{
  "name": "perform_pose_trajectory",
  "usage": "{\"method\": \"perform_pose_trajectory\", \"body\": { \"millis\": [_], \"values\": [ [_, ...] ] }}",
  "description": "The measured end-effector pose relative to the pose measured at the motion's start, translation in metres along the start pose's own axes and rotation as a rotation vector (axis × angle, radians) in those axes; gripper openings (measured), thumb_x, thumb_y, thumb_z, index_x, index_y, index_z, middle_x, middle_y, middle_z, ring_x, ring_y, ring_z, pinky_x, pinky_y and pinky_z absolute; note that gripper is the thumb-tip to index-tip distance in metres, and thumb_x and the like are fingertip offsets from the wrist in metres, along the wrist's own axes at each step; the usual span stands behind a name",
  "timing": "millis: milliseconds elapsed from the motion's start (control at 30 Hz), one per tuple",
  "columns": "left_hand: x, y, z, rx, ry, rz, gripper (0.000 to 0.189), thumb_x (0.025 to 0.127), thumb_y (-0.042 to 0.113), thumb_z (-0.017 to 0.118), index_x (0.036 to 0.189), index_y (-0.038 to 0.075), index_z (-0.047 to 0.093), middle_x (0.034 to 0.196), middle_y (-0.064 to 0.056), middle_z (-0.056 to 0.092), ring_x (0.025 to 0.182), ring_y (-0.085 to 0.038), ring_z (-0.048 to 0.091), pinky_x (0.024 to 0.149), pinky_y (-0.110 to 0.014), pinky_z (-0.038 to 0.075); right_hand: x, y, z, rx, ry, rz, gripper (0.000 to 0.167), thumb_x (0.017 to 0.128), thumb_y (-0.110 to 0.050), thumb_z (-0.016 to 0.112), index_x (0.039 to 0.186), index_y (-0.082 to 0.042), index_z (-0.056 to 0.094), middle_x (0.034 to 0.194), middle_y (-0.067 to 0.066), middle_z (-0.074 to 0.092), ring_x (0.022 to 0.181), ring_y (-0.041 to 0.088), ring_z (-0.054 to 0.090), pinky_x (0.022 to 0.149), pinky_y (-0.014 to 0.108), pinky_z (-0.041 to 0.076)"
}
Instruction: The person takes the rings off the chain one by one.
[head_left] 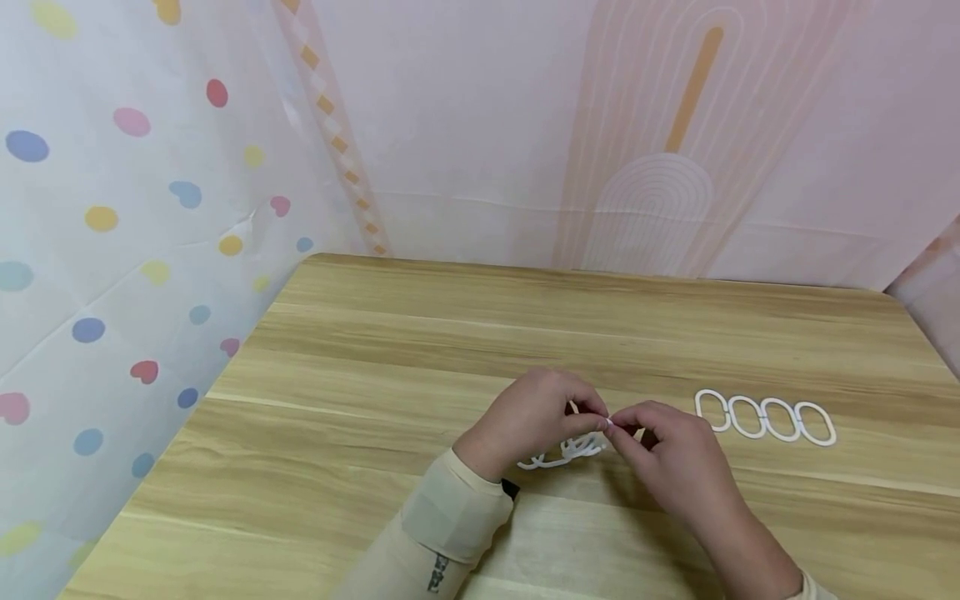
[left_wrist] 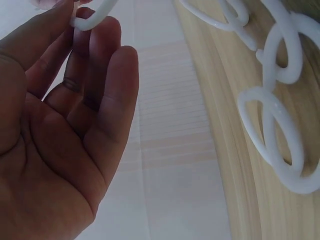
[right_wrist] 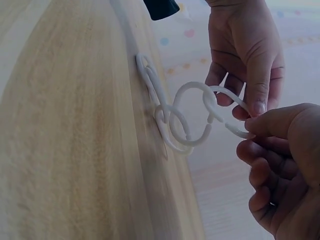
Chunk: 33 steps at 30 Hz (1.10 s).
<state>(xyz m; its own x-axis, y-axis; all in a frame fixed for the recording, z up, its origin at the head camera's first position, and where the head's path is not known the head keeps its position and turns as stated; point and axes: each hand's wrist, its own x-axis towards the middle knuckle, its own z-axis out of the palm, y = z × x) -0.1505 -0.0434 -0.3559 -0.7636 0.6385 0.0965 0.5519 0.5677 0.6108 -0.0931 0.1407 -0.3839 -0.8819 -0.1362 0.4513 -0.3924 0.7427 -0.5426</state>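
My left hand (head_left: 542, 415) and right hand (head_left: 678, 457) meet fingertip to fingertip over the table. Between thumb and finger, the left hand pinches a white plastic chain link (left_wrist: 97, 17). From the other side the right hand (right_wrist: 295, 165) pinches the same link, its thumb beside the left thumb; their fingertips hide part of it. Hooked to this link, a chain of white oval links (right_wrist: 192, 114) runs down to the tabletop. Small gaps show in some of the ovals. In the head view, the left hand partly covers this chain (head_left: 573, 454).
To the right of the right hand, a row of several white oval links (head_left: 780, 419) lies flat, side by side. The wooden table (head_left: 420, 333) ends at a patterned cloth backdrop (head_left: 480, 167) behind and a dotted cloth (head_left: 150, 242) on the left.
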Motion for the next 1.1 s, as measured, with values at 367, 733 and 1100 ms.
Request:
{"method": "perform_pose_trajectory", "body": {
  "millis": [367,733,1100],
  "values": [
    [-0.002,-0.001,-0.001,-0.076,0.026,-0.059,0.008,0.091,0.025,0.076,0.088,0.019,0.075,0.078,0.016,0.066,0.069,0.001,0.057,0.064,-0.018,0.047,0.001,-0.001,-0.009,0.092,-0.014,0.184,0.006,0.088,-0.014,0.078,0.083,-0.014,0.075,0.062,-0.011,0.055,0.053,0.005,0.044,0.046,0.024,0.039],
    [-0.001,-0.003,-0.002,-0.123,-0.009,-0.083,0.024,0.083,0.033,0.084,0.095,0.014,0.074,0.078,0.017,0.065,0.071,-0.001,0.059,0.067,-0.020,0.048,0.002,-0.001,-0.012,0.117,0.068,0.210,0.008,0.086,-0.010,0.078,0.083,-0.015,0.074,0.064,-0.009,0.057,0.057,0.006,0.047,0.049,0.023,0.040],
    [-0.001,-0.001,-0.003,-0.137,0.006,-0.094,0.023,0.084,0.023,0.084,0.102,0.012,0.073,0.079,0.015,0.068,0.071,0.003,0.060,0.068,-0.018,0.048,0.004,0.000,-0.013,0.148,0.156,0.223,0.007,0.084,-0.006,0.079,0.082,-0.011,0.075,0.070,-0.002,0.065,0.055,0.006,0.048,0.048,0.018,0.038]
  ]
}}
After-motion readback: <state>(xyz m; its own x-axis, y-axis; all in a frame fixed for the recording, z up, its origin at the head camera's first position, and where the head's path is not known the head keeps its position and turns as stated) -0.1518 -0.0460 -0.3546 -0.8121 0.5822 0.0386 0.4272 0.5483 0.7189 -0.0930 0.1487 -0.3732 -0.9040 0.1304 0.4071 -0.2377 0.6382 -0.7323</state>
